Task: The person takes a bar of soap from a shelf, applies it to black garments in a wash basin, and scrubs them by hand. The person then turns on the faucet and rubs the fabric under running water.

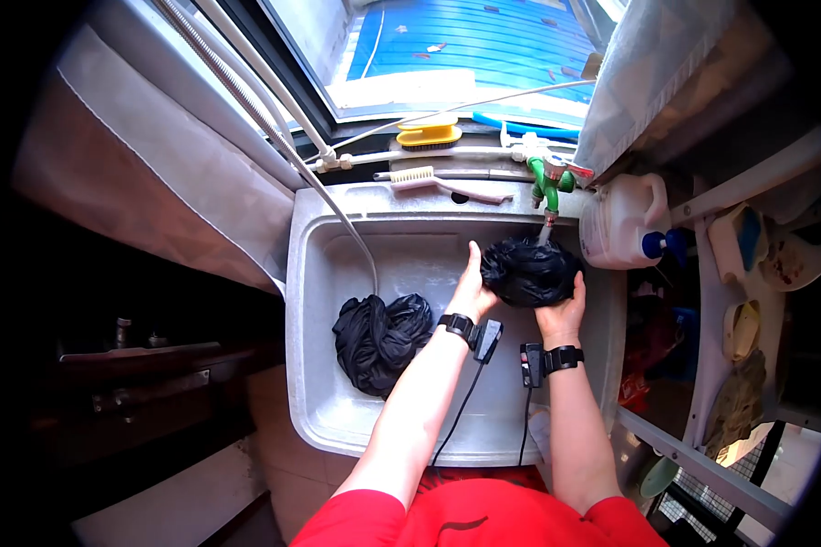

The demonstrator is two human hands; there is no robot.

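Observation:
Both my hands hold a bunched, wet-looking black cloth (pixel 531 273) under the green tap (pixel 547 182), with water running onto it. My left hand (pixel 472 290) grips its left side, thumb up and the other fingers hidden beneath. On the right side, my right hand (pixel 564 314) cups the cloth from below, its fingers partly hidden. A second crumpled black cloth (pixel 379 346) lies in the left part of the grey sink (pixel 301 383). What garment either cloth is, I cannot tell.
A scrubbing brush (pixel 420 180) lies on the sink's back ledge, a yellow brush (pixel 429 134) behind it. A large jug (pixel 616 219) stands at the right corner. A flexible hose (pixel 337 210) runs into the sink. Shelves (pixel 702 346) stand at right, a curtain (pixel 173 182) hangs at left.

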